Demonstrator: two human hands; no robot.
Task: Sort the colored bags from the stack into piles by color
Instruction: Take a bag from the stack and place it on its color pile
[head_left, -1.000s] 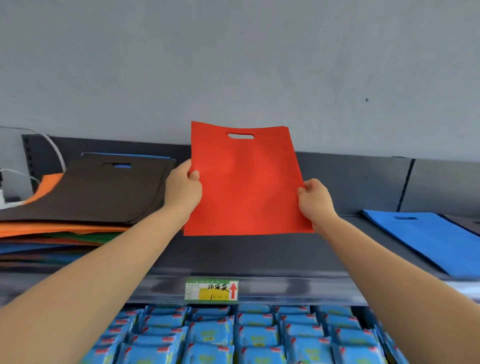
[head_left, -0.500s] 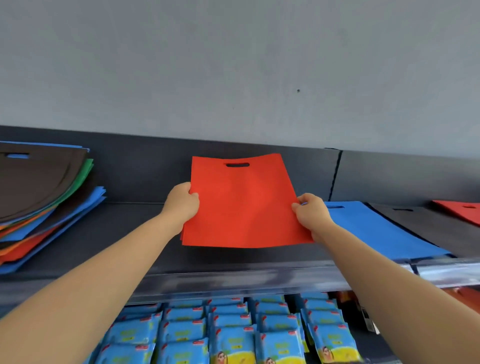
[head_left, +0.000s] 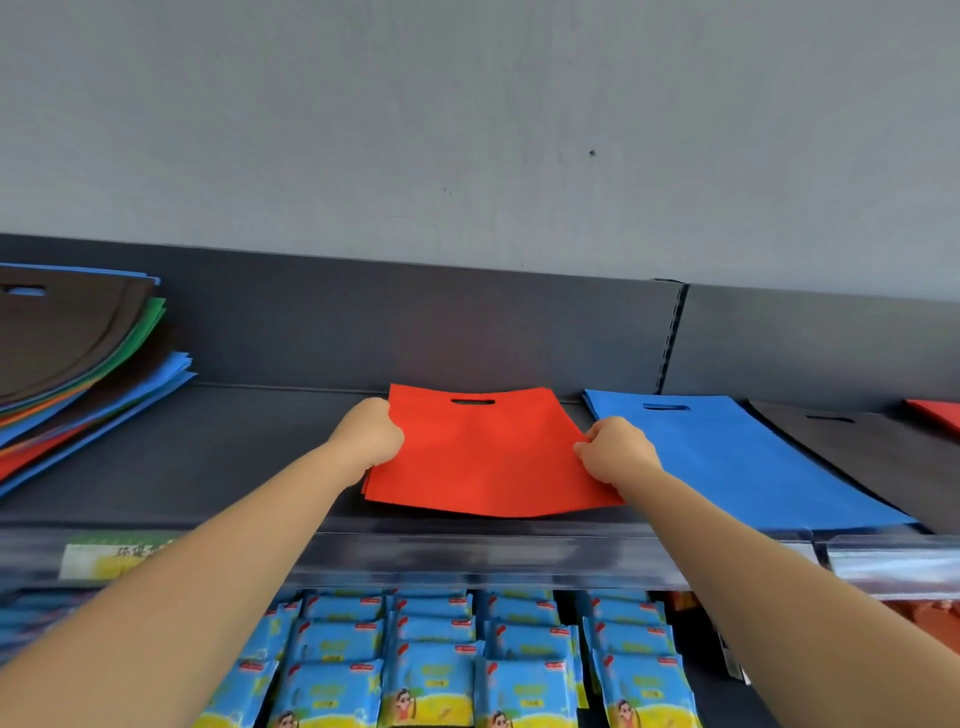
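Observation:
An orange-red bag (head_left: 483, 457) with a slot handle lies almost flat on the dark shelf (head_left: 234, 447), its near edge slightly raised. My left hand (head_left: 371, 434) grips its left edge and my right hand (head_left: 615, 449) grips its right edge. The mixed stack of bags (head_left: 78, 358), brown on top with green, blue and orange beneath, sits at the far left. To the right lie a blue bag (head_left: 727, 457), a dark brown bag (head_left: 872, 452) and the corner of a red bag (head_left: 940, 415).
The shelf has a dark back panel (head_left: 467, 327) and a grey wall above. A clear price rail (head_left: 467, 556) with a green-yellow label (head_left: 114, 558) runs along the front edge. Below it, rows of blue snack packets (head_left: 441, 660) fill the lower shelf.
Both hands have lowered the orange-red bag from upright to nearly flat on the shelf, left of the blue bag. The view has shifted right, away from the stack.

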